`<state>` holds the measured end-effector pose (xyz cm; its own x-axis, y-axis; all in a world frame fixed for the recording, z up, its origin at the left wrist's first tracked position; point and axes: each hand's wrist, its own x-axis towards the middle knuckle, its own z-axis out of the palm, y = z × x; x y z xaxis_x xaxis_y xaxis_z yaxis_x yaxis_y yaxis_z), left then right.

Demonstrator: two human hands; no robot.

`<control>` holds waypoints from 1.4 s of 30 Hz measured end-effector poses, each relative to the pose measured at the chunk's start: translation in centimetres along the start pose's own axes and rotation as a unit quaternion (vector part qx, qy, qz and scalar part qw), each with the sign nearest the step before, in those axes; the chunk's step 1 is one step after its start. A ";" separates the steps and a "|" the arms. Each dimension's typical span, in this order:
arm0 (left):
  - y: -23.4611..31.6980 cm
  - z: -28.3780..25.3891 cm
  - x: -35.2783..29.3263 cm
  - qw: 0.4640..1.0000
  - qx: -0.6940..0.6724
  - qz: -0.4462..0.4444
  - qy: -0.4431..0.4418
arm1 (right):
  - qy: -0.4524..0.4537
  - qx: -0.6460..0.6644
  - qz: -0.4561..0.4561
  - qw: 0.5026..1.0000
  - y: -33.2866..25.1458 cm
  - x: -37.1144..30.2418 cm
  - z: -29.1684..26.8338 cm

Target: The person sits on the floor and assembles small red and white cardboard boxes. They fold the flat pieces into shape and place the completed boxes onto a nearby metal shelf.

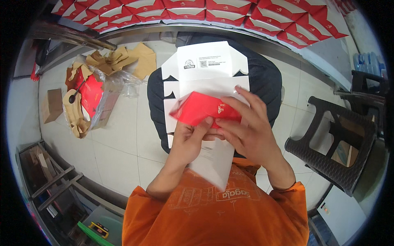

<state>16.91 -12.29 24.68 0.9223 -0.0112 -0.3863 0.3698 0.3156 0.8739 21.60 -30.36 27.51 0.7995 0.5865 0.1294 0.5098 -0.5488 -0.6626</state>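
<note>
In front of my chest, my left hand (189,138) pinches a red and white cardboard box blank (201,107), its thumb on the red side. My right hand (256,133) is at the blank's right part, thumb and fingers bent against it and the index finger stretched outward. The blank is tilted and partly folded, and a white panel (211,160) of it hangs toward my shirt. Behind it, white side up, more flat box blank (205,61) with flaps and notches lies on a dark padded surface (264,74). My hands cover its near part.
Rows of folded red and white boxes (227,14) line the table at the far side. At left stands a plastic-wrapped carton (108,100) holding red blanks, with torn brown paper (143,57) around it. A dark plastic stool (336,143) is at right. Shelving (69,184) stands near left.
</note>
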 end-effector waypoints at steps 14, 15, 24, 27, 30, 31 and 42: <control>-3.7 0.6 1.5 0.978 0.144 0.148 -0.013 | 0.003 -0.009 -0.059 0.998 3.0 0.8 -0.7; -3.8 0.4 1.0 0.946 0.263 0.187 -0.030 | -0.053 0.011 -0.037 0.998 2.2 1.2 -0.5; 0.9 -14.6 0.2 0.942 -0.120 0.224 -0.220 | 0.247 0.437 0.155 0.851 6.1 -0.2 2.6; -0.6 -10.4 0.4 0.943 -0.207 0.233 -0.114 | 0.108 0.560 0.267 0.777 5.5 -1.2 5.5; -1.9 -4.7 0.7 0.950 -0.235 0.167 -0.123 | -0.092 0.433 0.230 0.866 5.4 -1.2 7.1; -1.6 -3.7 1.1 0.957 -0.213 0.126 -0.149 | 0.069 0.314 0.214 0.922 3.2 -0.4 6.7; 0.0 -3.1 0.8 0.977 -0.008 0.089 -0.195 | 0.288 0.048 -0.079 0.953 1.2 -0.5 5.2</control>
<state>17.35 -9.30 23.46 0.9455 -0.3147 -0.0837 0.2008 0.3611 0.9107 20.18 -28.20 22.83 0.7704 0.2179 0.5992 0.6297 -0.4074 -0.6614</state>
